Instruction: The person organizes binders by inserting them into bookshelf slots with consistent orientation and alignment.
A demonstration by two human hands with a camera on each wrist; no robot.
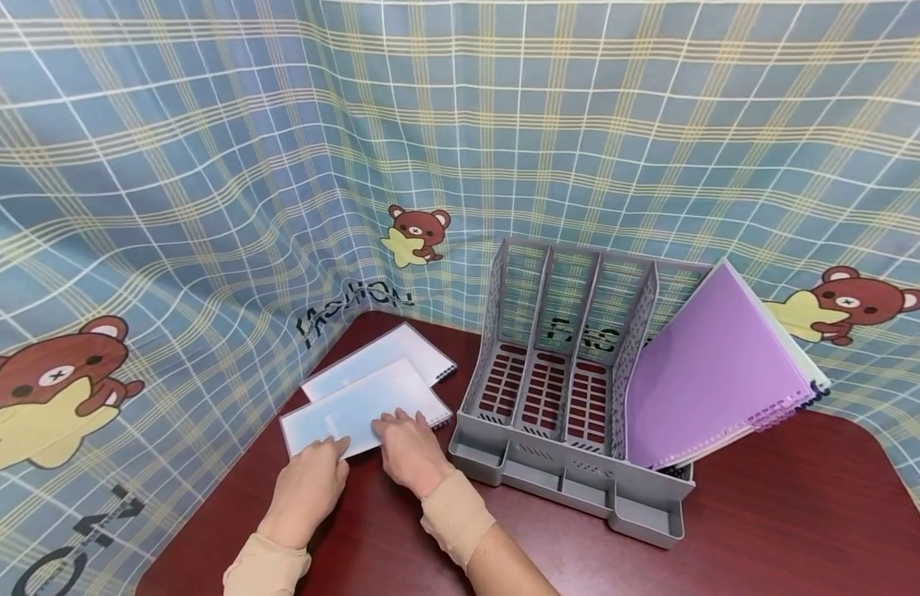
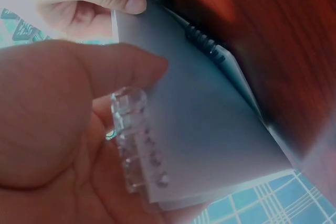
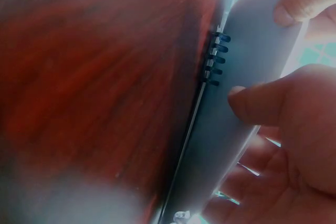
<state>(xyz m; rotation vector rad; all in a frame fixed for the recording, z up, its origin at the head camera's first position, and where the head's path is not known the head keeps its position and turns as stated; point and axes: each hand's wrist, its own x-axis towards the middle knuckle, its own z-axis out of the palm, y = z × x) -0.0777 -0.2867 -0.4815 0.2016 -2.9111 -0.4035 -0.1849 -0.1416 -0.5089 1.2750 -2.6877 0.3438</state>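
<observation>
Plaid cloth [image 1: 624, 149] w/ bears [image 1: 418, 225] behind dk-red tbl [image 1: 795, 505].

Plaid cloth [image 1: 229, 165] screens a desk corner, its reddish tabletop [image 1: 780, 505] bearing spiral notebooks [image 1: 396, 382] and a file organizer [image 1: 553, 465].

We see a dark red, wood-grained table [image 1: 788, 513] running beneath the left hand [image 1: 311, 484] and right hand [image 1: 411, 454] and well past them to the right. Just beyond both hands, a pale blue-and-white rear notebook [image 1: 366, 360] with a dark spiral lies on the tabletop. A similar front notebook [image 1: 378, 396] overlaps it, its near edge pinched in both hands; we cannot tell whether it touches the table. Just right of the right hand, a gray organizer [image 1: 519, 447] stands upright, small trays along its front.
</observation>
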